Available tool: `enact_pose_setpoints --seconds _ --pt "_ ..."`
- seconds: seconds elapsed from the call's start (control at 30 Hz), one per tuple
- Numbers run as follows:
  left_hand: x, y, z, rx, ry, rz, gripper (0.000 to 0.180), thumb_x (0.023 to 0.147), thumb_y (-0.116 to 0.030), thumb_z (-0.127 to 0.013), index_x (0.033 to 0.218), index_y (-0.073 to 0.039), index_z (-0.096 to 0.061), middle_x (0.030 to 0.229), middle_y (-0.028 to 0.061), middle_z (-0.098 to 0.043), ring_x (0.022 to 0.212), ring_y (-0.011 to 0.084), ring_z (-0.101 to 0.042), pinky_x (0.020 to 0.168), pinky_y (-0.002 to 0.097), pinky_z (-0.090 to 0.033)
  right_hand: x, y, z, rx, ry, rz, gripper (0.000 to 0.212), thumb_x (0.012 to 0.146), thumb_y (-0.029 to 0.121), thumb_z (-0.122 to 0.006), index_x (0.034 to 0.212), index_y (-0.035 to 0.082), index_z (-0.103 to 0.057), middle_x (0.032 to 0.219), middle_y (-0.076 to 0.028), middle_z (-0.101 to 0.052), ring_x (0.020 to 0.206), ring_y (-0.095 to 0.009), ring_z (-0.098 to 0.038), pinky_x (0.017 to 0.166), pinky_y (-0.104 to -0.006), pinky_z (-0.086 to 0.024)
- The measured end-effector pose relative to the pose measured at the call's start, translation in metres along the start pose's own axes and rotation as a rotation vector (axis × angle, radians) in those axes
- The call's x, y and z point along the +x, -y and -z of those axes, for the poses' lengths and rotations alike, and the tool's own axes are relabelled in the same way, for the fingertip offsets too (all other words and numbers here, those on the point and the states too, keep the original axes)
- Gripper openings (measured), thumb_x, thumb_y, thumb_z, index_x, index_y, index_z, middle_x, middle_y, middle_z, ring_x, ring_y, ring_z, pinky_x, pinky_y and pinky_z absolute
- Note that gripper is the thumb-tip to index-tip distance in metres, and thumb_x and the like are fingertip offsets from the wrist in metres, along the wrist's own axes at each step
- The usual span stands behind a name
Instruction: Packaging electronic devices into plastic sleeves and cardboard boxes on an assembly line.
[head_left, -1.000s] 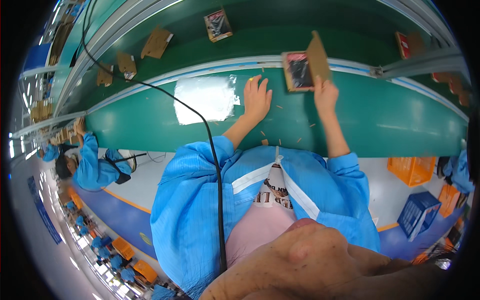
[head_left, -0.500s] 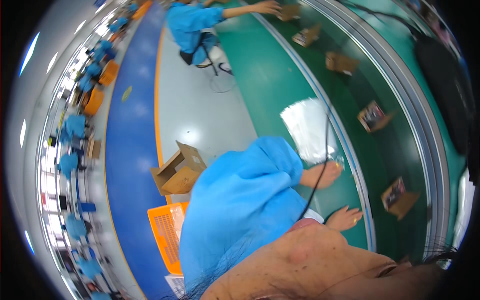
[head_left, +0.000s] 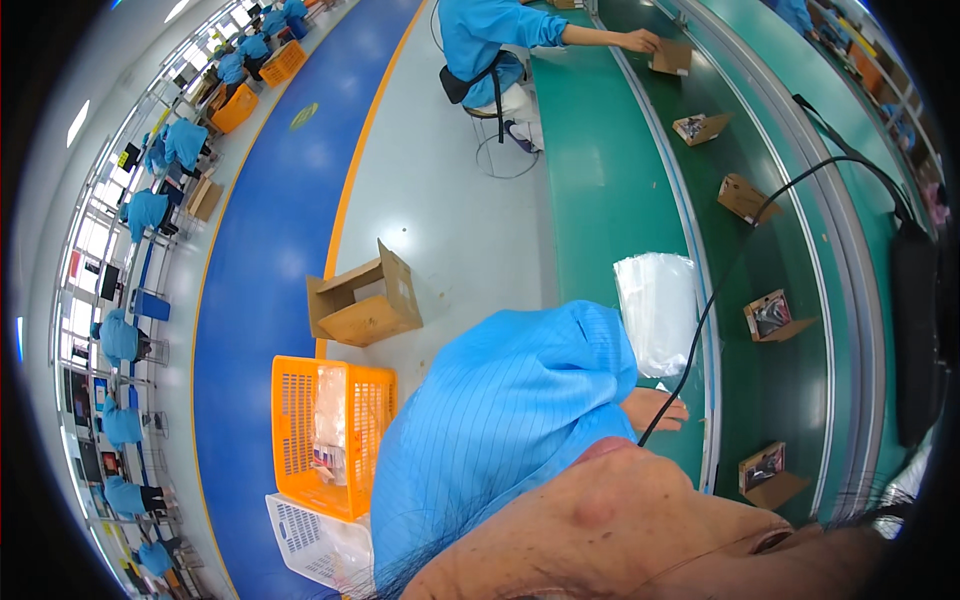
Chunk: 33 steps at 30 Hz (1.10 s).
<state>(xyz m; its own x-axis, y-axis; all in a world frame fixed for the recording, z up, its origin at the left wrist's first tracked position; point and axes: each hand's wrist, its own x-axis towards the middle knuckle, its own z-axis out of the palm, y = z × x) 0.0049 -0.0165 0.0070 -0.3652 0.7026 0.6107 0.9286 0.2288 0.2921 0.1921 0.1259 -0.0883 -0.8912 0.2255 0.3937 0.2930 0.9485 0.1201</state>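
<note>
My left hand (head_left: 644, 408) reaches out of a blue sleeve (head_left: 520, 380) over the green worktop (head_left: 590, 190). Its fingers are stretched out, and I see nothing held in them. Just beyond it lies a stack of clear plastic bags (head_left: 655, 315). A thin black cable (head_left: 708, 308) passes in front of the hand. My right hand is out of sight. To the right, on a dark green conveyor belt (head_left: 735, 385), sit small opened cardboard boxes; the nearest box (head_left: 763, 466) and the following box (head_left: 769, 314) show printed contents.
A co-worker (head_left: 490, 40) in blue sits farther up the bench, one hand at a cardboard box (head_left: 671, 57) on the belt. At left on the floor stand an orange basket (head_left: 375, 400), a white basket (head_left: 300, 540) and an open carton (head_left: 385, 315).
My right hand has gone out of view. The head view has shifted, bringing the baskets further in. My left hand appears lower, apart from the bags. The co-worker's hand is now at a box.
</note>
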Motion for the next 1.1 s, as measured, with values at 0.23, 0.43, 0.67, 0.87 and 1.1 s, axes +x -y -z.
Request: enact_pose_setpoints --seconds 0.23,0.43,0.67,0.87,1.1 --pt "-0.007 0.007 0.005 0.152 0.122 0.264 0.019 0.074 -0.02 -0.06 0.086 -0.007 -0.053 0.087 0.0075 -0.052 0.082 0.0238 -0.051 0.071 0.0361 -0.039 0.011 -0.05 0.001 0.022 0.016 0.017 0.054 0.099 0.039 -0.034 0.139 0.003 -0.036 0.147 -0.019 -0.031 0.134 -0.032 -0.033 0.108 -0.0432 -0.029" --pt "-0.005 0.006 0.005 0.235 0.121 0.21 0.01 0.075 -0.016 -0.057 0.081 -0.009 -0.052 0.082 0.0048 -0.052 0.081 0.0212 -0.051 0.071 0.034 -0.038 0.011 -0.097 0.02 0.037 0.062 -0.021 0.053 0.098 0.039 -0.035 0.137 0.002 -0.038 0.146 -0.02 -0.032 0.133 -0.033 -0.034 0.107 -0.0435 -0.03" --pt "-0.002 -0.001 0.015 0.089 0.057 0.24 0.013 0.075 -0.021 -0.059 0.08 -0.01 -0.054 0.08 0.0035 -0.052 0.082 0.0208 -0.051 0.071 0.0333 -0.037 0.006 -0.109 0.014 0.047 0.099 -0.018 0.053 0.098 0.039 -0.036 0.136 0.002 -0.04 0.145 -0.02 -0.034 0.131 -0.034 -0.036 0.106 -0.0439 -0.031" --pt "-0.007 0.004 -0.006 0.251 0.133 0.24 0.019 0.078 -0.027 -0.061 0.081 -0.009 -0.056 0.082 0.0039 -0.052 0.082 0.0212 -0.05 0.072 0.033 -0.036 0.006 -0.106 0.017 0.052 0.134 -0.025 0.052 0.098 0.039 -0.037 0.135 0.002 -0.041 0.143 -0.021 -0.035 0.129 -0.035 -0.037 0.105 -0.0443 -0.032" --pt "-0.009 0.012 -0.007 0.012 0.015 0.244 0.012 0.074 -0.019 -0.058 0.081 -0.009 -0.056 0.084 0.0031 -0.054 0.083 0.0205 -0.051 0.072 0.0331 -0.037 0.003 -0.107 0.018 0.057 0.171 -0.052 0.052 0.097 0.039 -0.038 0.134 0.002 -0.043 0.142 -0.021 -0.037 0.128 -0.035 -0.039 0.104 -0.0447 -0.034"
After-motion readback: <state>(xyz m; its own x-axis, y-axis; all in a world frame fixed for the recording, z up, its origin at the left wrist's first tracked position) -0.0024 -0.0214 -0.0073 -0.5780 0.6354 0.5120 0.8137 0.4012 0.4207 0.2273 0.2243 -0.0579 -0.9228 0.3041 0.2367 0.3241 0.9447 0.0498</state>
